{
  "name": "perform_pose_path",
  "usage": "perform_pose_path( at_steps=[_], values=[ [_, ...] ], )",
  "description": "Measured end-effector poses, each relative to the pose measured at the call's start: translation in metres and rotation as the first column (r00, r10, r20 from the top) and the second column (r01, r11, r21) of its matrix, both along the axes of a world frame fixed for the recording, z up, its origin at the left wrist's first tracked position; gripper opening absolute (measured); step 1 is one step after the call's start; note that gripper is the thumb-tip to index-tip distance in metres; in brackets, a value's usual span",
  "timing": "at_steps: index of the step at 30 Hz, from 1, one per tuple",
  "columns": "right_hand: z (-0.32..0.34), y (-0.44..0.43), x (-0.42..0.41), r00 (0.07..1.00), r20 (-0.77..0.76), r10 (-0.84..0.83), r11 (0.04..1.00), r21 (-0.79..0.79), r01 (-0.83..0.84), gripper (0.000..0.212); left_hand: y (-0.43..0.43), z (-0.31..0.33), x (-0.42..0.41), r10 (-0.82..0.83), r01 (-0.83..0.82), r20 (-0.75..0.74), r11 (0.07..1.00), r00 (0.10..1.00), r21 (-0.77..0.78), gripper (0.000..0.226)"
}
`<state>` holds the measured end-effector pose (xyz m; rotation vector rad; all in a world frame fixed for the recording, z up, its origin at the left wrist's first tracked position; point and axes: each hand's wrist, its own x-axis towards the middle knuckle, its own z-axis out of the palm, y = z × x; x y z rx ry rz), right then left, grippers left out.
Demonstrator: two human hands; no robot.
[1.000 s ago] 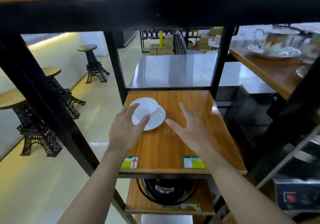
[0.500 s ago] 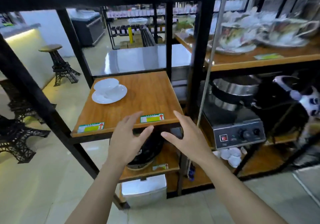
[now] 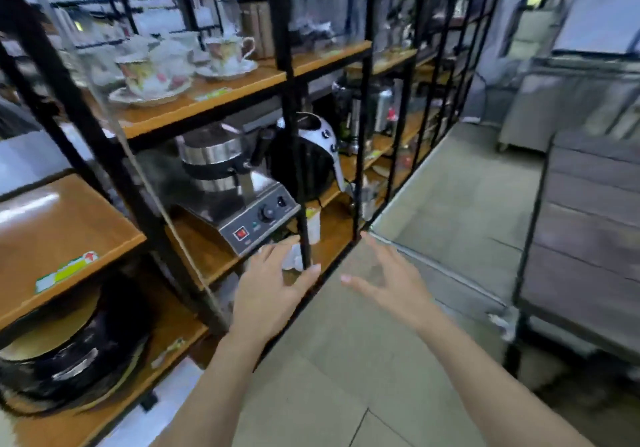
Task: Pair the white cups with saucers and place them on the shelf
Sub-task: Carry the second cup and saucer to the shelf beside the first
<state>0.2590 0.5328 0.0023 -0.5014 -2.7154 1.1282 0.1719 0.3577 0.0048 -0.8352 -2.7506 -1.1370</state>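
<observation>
Both hands empty and fingers spread, left hand (image 3: 268, 291) and right hand (image 3: 389, 285) are reaching toward blurry white cups (image 3: 292, 256) below the steel dial-fronted appliance (image 3: 239, 201); pairing and shelving are likely pending.

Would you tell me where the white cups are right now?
In the head view, the white cups sit low on the wooden shelf, below the steel appliance, just beyond the left hand.

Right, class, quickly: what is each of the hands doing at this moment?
Left hand: open, fingers spread, holding nothing.
Right hand: open, fingers spread, holding nothing.
</observation>
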Motion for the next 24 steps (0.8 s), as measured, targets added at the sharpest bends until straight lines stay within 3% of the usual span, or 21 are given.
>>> perform_pose_path(
  at_steps=[8, 15, 21, 24],
  values=[
    [-0.001, 0.157, 0.151, 0.901, -0.032, -0.433, 0.899, 0.059, 0.434, 0.083, 0.186, -0.001, 0.073, -0.350, 0.350, 0.052, 0.937, 0.935, 0.013, 0.082],
    [-0.005, 0.295, 0.283, 0.758, -0.056, -0.650, 0.758, 0.020, 0.652, 0.083, 0.383, -0.013, 0.176, -0.571, 0.569, 0.167, 0.820, 0.804, 0.065, 0.080],
    [-0.010, 0.373, 0.363, 0.634, -0.011, -0.773, 0.635, -0.007, 0.773, 0.084, 0.478, -0.026, 0.241, -0.659, 0.664, 0.262, 0.743, 0.705, 0.086, 0.064],
    [-0.018, 0.402, 0.394, 0.555, 0.013, -0.831, 0.555, -0.026, 0.831, 0.084, 0.519, -0.031, 0.260, -0.696, 0.704, 0.288, 0.704, 0.657, 0.096, 0.068]
  ],
)
